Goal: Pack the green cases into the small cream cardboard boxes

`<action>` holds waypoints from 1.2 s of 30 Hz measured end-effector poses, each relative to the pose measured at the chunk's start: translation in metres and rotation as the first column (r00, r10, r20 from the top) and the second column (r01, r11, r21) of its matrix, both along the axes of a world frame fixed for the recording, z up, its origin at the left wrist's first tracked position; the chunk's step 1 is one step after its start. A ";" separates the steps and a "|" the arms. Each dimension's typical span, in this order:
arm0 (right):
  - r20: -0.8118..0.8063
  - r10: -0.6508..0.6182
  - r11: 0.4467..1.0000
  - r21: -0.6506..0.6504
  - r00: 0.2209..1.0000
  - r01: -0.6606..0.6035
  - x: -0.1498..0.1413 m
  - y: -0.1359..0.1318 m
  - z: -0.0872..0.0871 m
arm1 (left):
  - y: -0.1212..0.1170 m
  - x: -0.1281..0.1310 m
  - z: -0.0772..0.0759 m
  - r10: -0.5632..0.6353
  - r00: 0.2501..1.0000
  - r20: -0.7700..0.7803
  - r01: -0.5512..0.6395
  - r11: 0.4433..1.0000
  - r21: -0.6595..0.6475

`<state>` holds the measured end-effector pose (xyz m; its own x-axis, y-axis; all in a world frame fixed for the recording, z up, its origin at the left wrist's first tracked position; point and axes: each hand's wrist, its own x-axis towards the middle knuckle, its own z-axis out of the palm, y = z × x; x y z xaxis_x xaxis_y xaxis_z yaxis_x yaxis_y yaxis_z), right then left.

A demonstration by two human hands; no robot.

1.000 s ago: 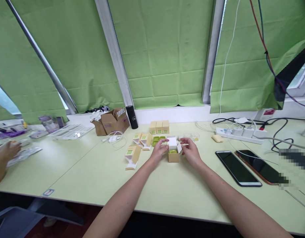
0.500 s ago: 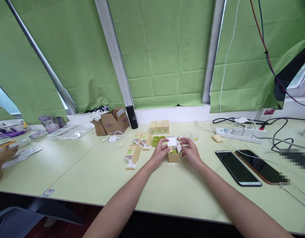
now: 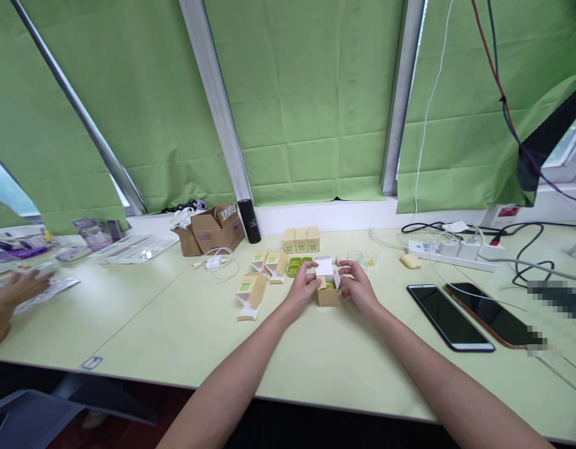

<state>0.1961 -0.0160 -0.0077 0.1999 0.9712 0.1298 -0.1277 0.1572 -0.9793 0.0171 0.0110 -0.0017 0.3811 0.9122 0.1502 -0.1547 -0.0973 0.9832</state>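
- Three tan cartons (image 3: pixel 301 241) stand in a row toward the back of the table (image 3: pixel 175 330), head view; opened cartons (image 3: pixel 251 293) lie tilted to the left.
- Green tray (image 3: pixel 294 267) just beyond the left hand (image 3: pixel 303 288), which partly covers it; clear cups (image 3: pixel 356 257) behind the right hand (image 3: pixel 357 284).
- Farther right: two phones (image 3: pixel 449 317), power strip (image 3: pixel 470 254), loose cables. Back left: black bottle (image 3: pixel 249 221) against a brown cardboard box (image 3: pixel 217 232). Far left, a co-worker's hand (image 3: pixel 25 288).
- Small box (image 3: pixel 327 298) upright on the table, between both hands. Tan outside, white inside; top open, lid raised at the back, something yellow-green within.
- Left thumb at its left flap, index finger apart; right fingers curled by the white right flap. Cannot tell whether either pinches.
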 end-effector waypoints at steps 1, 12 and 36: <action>0.003 0.006 1.000 -0.003 1.000 -0.006 -0.001 0.000 0.000 | 0.000 0.000 -0.001 0.000 1.000 0.002 0.000 1.000 0.001; 0.049 0.061 0.997 -0.055 0.997 -0.058 -0.002 -0.002 -0.001 | -0.001 0.001 0.001 -0.006 1.000 0.009 0.006 1.000 0.009; 0.169 0.101 0.993 -0.080 0.980 -0.089 -0.004 -0.005 0.004 | 0.001 0.002 -0.004 0.002 1.000 -0.001 -0.002 0.998 0.066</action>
<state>0.1919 -0.0206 -0.0039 0.0868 0.9927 0.0841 0.0330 0.0815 -0.9961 0.0186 0.0120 -0.0060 0.3791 0.9012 0.2098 -0.1533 -0.1625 0.9747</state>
